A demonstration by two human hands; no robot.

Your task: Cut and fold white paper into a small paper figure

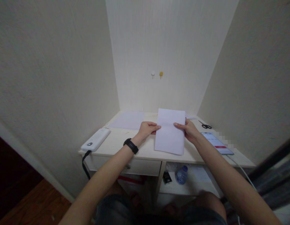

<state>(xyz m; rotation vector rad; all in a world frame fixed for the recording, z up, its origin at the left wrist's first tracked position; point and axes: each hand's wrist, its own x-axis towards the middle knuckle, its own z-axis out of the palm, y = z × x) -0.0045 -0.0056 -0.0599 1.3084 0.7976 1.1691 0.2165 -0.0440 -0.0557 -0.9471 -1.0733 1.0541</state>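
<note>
A white sheet of paper (170, 131) lies lengthwise on the small pale desk (126, 142), with a faint crease across its middle. My left hand (147, 129) grips the sheet's left edge at that crease, fingers closed on the paper; a black band sits on that wrist. My right hand (188, 129) pinches the right edge at the same height. Both forearms reach in from below.
A second sheet (128, 120) lies flat at the back left. A white power bank (95, 139) with a black cable sits at the left edge. Black scissors (206, 125) and a lit phone (217, 142) lie to the right. A water bottle (182, 174) stands on the shelf below.
</note>
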